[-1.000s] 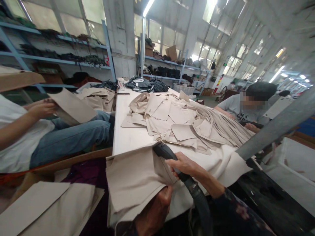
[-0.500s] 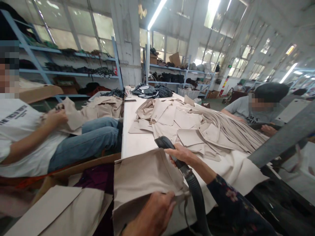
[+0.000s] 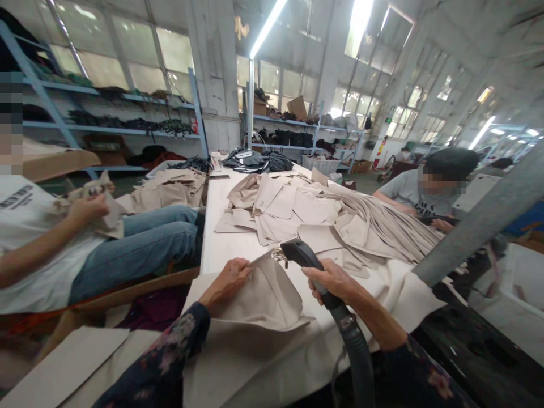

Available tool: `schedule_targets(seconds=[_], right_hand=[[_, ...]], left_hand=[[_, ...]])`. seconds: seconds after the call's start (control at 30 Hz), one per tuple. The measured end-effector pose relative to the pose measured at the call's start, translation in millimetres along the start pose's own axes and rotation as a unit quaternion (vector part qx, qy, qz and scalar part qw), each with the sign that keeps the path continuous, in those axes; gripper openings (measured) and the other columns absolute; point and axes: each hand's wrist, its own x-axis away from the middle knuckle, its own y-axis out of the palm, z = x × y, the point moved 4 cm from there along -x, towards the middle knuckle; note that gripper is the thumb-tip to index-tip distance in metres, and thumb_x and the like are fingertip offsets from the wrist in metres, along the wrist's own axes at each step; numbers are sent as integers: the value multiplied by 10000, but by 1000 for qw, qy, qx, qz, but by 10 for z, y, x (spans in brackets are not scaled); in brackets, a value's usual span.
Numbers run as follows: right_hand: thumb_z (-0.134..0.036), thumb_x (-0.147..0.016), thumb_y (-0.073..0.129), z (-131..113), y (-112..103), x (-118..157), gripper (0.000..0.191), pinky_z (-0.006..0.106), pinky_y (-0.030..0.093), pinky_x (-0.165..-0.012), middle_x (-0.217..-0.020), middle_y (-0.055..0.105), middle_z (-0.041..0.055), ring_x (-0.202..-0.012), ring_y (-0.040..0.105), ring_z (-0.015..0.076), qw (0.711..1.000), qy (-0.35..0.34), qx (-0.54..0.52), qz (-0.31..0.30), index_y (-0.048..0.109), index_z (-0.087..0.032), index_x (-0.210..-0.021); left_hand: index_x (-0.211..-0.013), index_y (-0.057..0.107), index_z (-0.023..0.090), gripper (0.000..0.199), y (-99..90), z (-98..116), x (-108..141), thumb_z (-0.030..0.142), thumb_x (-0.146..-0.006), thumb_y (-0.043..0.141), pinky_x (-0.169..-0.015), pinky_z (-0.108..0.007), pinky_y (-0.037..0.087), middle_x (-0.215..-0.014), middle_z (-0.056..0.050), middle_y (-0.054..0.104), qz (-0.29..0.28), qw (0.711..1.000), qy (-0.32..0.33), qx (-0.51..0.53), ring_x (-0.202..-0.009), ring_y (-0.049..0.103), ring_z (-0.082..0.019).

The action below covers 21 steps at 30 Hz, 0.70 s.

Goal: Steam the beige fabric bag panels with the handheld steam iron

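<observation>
My right hand (image 3: 335, 280) is wrapped round the black handle of a thread trimmer (image 3: 300, 253), whose thick ribbed hose runs down toward me. Its metal toothed head points left and meets, or nearly meets, the raised edge of a beige fabric piece (image 3: 276, 294). My left hand (image 3: 229, 279) pinches that edge a little to the left of the head. The fabric piece lies over the near end of the white table (image 3: 211, 238), and its lower part hangs toward me in shadow.
Beige cut pieces (image 3: 272, 207) and a bundle of long beige strips (image 3: 382, 218) cover the table beyond. A metal post (image 3: 463, 226) slants at the right. One person sits at the left holding beige fabric (image 3: 113, 218), another at the right. A carton (image 3: 187, 279) stands lower left.
My left hand has moved up and away from me to the fabric's far edge. The trimmer has shifted right and turned so its metal head shows. The fabric is folded differently.
</observation>
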Motion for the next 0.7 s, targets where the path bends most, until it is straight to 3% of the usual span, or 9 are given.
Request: schedule_targets(seconds=[0.1, 0.23, 0.37, 0.47, 0.6, 0.7], right_hand=[[-413, -816, 560, -138, -83, 305, 282, 195, 431, -356, -497, 523, -29, -386, 491, 93, 1000, -20, 24, 2, 484, -166, -703], [-377, -832, 542, -217, 53, 621, 242, 190, 429, -369, -504, 531, -32, -388, 502, 94, 998, -22, 42, -44, 487, -169, -720], [-337, -839, 526, -121, 311, 744, 177, 191, 443, -376, -522, 532, -40, -400, 503, 96, 995, -22, 54, -77, 477, -178, -777], [-331, -842, 522, -46, 440, 752, 168, 196, 456, -389, -516, 528, -41, -407, 507, 100, 994, -37, 66, -84, 473, -178, -793], [-367, -841, 528, -9, 413, 747, 210, 195, 445, -384, -545, 532, -32, -421, 521, 105, 996, -44, 71, -40, 463, -179, -773], [-380, -835, 531, 13, 324, 831, 234, 195, 423, -370, -526, 513, -38, -400, 497, 99, 997, -33, 75, -13, 439, -185, -743]], left_hand=[[-797, 653, 115, 325, -136, 58, 96, 343, -843, 425, -578, -246, 432, -629, -9, 587, -35, 990, -11, 136, -635, 566, -168], [-1051, 664, 101, 395, -126, 309, 221, 367, -774, 575, -630, -273, 480, -771, -48, 685, -120, 907, -59, 399, -694, 636, -201], [-1002, 707, 105, 365, -53, 535, 376, 341, -728, 653, -713, -309, 491, -758, -53, 710, -163, 874, -59, 453, -698, 645, -203], [-913, 729, 92, 356, 30, 613, 607, 368, -691, 691, -653, -278, 474, -703, -53, 707, -188, 858, -79, 471, -661, 639, -196], [-881, 736, 85, 382, 199, 623, 1067, 378, -636, 730, -599, -253, 448, -679, -51, 705, -211, 819, -150, 513, -614, 622, -176], [-904, 736, 95, 399, 281, 537, 1380, 365, -611, 756, -605, -245, 448, -696, -48, 716, -161, 793, -200, 553, -603, 624, -163]])
